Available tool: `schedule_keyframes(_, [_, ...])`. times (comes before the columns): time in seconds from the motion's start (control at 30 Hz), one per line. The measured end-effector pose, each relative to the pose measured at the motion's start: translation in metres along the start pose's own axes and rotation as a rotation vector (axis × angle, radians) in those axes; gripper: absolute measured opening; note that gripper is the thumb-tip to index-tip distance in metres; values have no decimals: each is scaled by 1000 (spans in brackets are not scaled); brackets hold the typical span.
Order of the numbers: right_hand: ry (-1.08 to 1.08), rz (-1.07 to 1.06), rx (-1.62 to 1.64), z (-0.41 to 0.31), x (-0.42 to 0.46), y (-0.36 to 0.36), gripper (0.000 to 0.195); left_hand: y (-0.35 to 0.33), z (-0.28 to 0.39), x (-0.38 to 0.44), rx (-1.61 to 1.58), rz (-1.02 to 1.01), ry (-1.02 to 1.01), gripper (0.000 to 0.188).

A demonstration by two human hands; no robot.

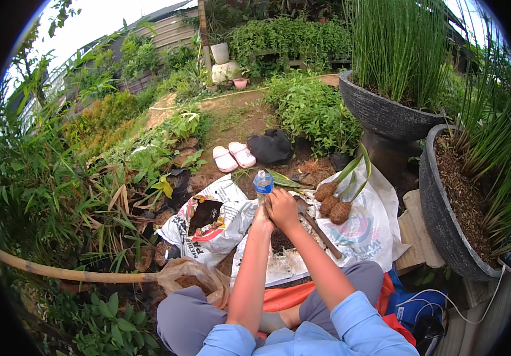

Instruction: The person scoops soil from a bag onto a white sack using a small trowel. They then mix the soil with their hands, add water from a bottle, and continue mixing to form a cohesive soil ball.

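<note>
My left hand point(262, 219) and my right hand point(282, 207) meet in front of me, the right partly covering the left. Something small and dark shows between them, mostly hidden by my fingers. Just beyond stands a clear plastic bottle point(263, 183) with a blue label; its lower part is hidden, so whether a hand touches it is unclear. Below my hands, dark soil point(281, 241) lies on a white sack. To the right, a trowel with a long handle point(323, 236) rests beside several brown fibre-wrapped root balls point(340, 212) with long green leaves, on another printed sack point(373, 222).
An opened sack of dark soil point(204, 218) and a clear plastic bag point(193, 278) are at left. Pink clogs point(233, 155) and a black bag point(271, 147) lie ahead. Large dark planters point(438, 213) stand at right. A bamboo pole point(73, 273) crosses the left side.
</note>
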State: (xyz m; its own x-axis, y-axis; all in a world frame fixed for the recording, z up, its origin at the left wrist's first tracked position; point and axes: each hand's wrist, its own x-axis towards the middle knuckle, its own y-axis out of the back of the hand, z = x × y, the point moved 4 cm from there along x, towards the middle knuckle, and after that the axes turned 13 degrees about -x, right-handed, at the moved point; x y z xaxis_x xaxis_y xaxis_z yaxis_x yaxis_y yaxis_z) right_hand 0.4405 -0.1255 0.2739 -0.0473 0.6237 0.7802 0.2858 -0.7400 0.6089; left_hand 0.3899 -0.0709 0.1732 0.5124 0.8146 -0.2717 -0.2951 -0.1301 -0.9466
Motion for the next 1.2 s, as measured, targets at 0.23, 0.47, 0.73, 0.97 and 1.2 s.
schedule_keyframes(0.23, [-113, 16, 48, 7, -2, -14, 26, 5, 4, -1, 101, 60, -22, 36])
schedule_keyframes(0.47, [-695, -146, 457, 39, -11, -26, 27, -6, -12, -1, 95, 25, 11, 47])
schedule_keyframes(0.73, [31, -100, 5, 2, -3, -14, 21, 35, -5, 30, -45, 9, 22, 35])
schedule_keyframes(0.97, [8, 46, 30, 5, -13, -12, 23, 31, -2, 16, -15, 100, 21, 35])
schedule_keyframes(1.2, [-623, -2, 279, 35, -19, -28, 36, 3, -6, -7, 90, 194, 150, 43])
